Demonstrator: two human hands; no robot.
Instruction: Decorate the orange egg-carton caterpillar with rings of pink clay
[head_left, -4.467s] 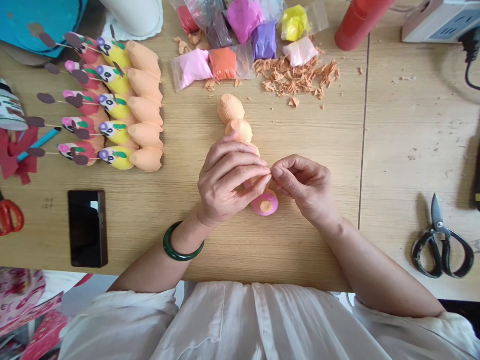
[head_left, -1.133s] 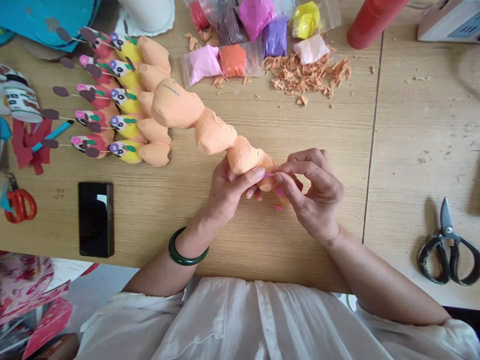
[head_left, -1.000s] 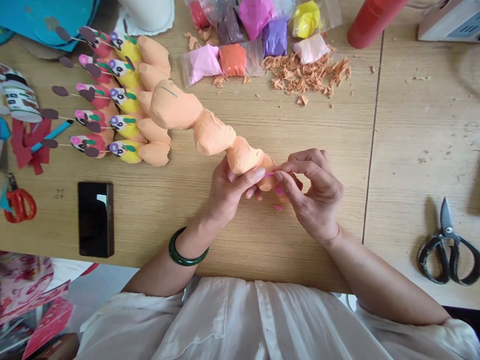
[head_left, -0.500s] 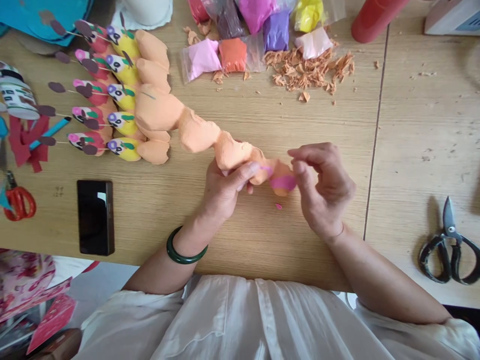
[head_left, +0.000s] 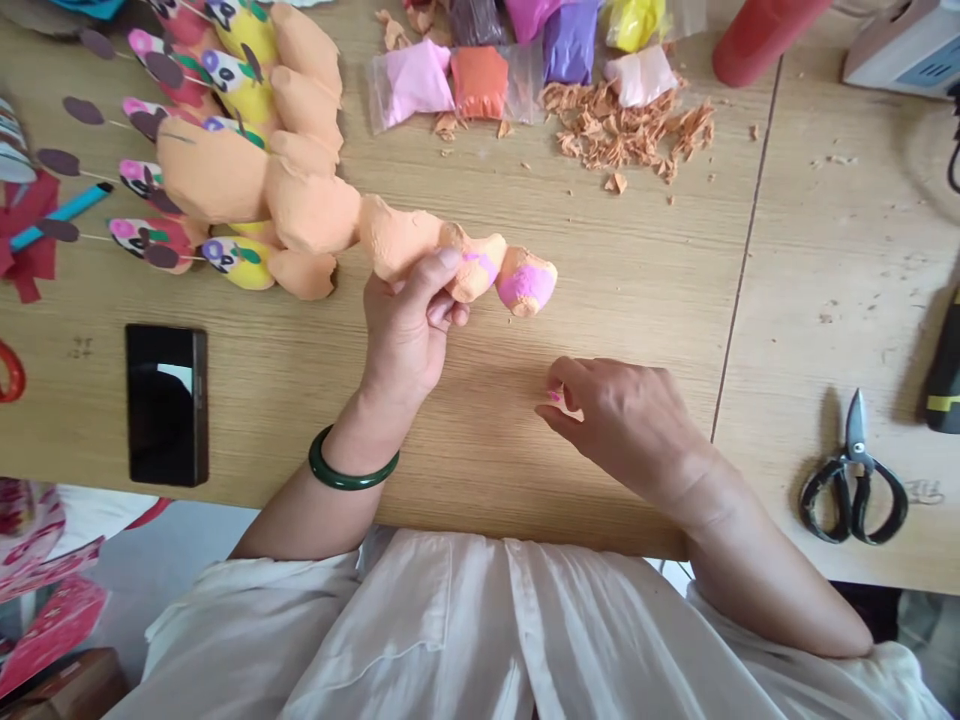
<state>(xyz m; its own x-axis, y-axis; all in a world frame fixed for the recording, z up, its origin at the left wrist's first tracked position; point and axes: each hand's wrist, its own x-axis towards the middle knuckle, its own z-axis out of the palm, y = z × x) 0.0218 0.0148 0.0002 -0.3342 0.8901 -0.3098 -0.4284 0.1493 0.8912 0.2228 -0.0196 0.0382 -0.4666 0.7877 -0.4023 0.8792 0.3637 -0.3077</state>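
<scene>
My left hand (head_left: 409, 325) is closed around a chain of peach-orange lumps (head_left: 405, 237) that look like foam or clay, thumb on top. The chain tapers from a large lump at the left to a small end piece (head_left: 527, 280) with a pink band. The lump beside it also has a pink streak. Below and to the right, my right hand (head_left: 622, 415) is low over the table, thumb and forefinger apart. Between those fingertips lies a tiny pink scrap (head_left: 555, 396). Whether the fingers touch it I cannot tell.
Several painted figures with red, yellow and peach segments (head_left: 240, 262) lie at the left, partly under the chain. A black phone (head_left: 166, 405) and scissors (head_left: 855, 465) flank my arms. Bagged coloured clay (head_left: 480, 82) and orange shavings (head_left: 630, 125) are at the back.
My left hand has moved the chain up and left, over the painted figures. My right hand has left the pink-banded end and come down around the pink scrap. The view has shifted slightly.
</scene>
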